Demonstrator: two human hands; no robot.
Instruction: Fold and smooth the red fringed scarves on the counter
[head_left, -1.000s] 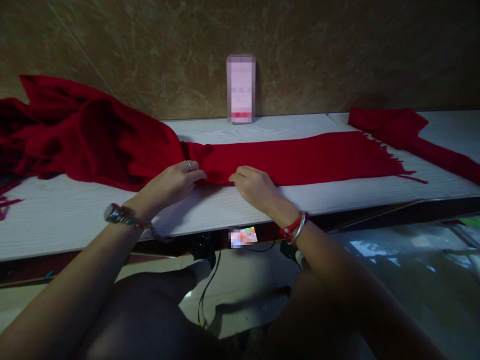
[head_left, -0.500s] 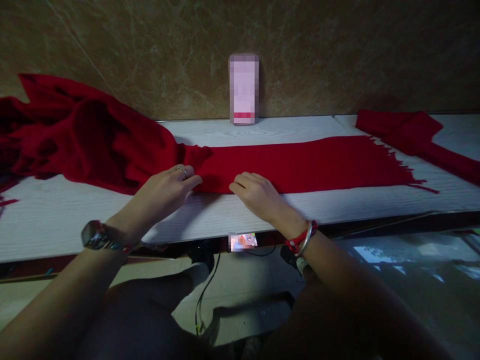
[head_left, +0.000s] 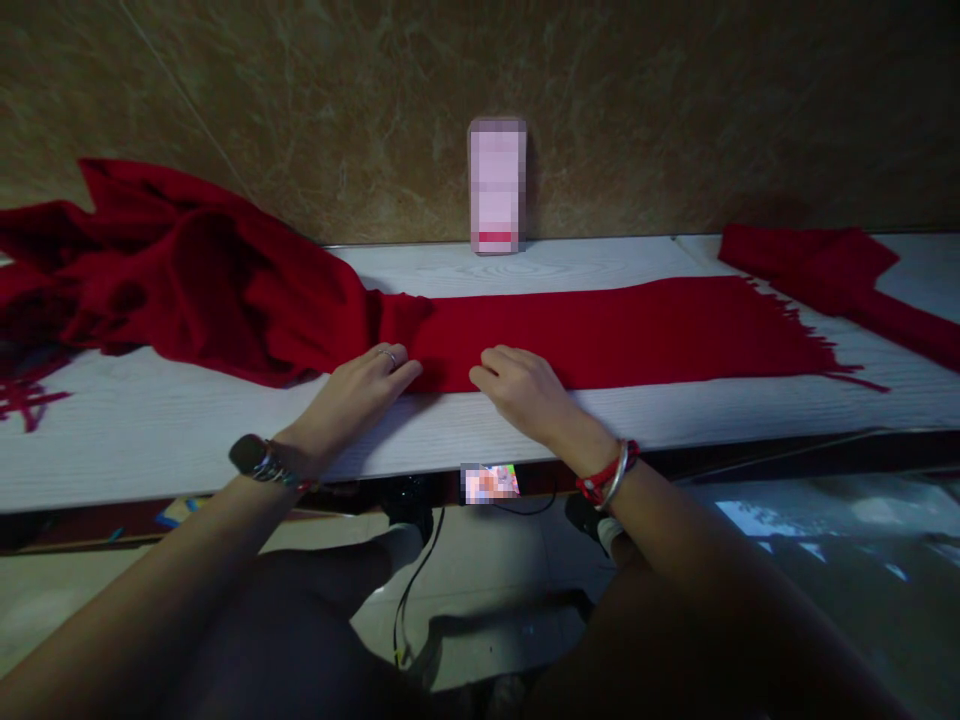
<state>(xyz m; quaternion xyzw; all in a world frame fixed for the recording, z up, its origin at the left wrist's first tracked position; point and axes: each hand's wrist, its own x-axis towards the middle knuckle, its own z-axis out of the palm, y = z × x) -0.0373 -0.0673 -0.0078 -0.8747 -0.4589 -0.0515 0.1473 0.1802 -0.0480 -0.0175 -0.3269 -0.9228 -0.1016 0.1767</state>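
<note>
A red scarf lies along the white tabletop, flat on the right with a fringed end and heaped in loose folds on the left. My left hand wears a ring and watch. Its fingers are curled closed on the scarf's near edge, close to where the heap begins. A short gap to the right, my right hand has its fingers bent together on the same near edge. The fingertips of both hands are partly hidden by the knuckles.
Another folded red cloth rests at the back right. A pink phone-shaped object, its face pixelated, leans on the brown marbled wall. Under the table's near edge are a small lit screen and a black cable.
My left hand and forearm have moved slightly right, and the scarf's heaped part appears shifted right too. The right hand stays on the near edge. The whole view has shifted a little.
</note>
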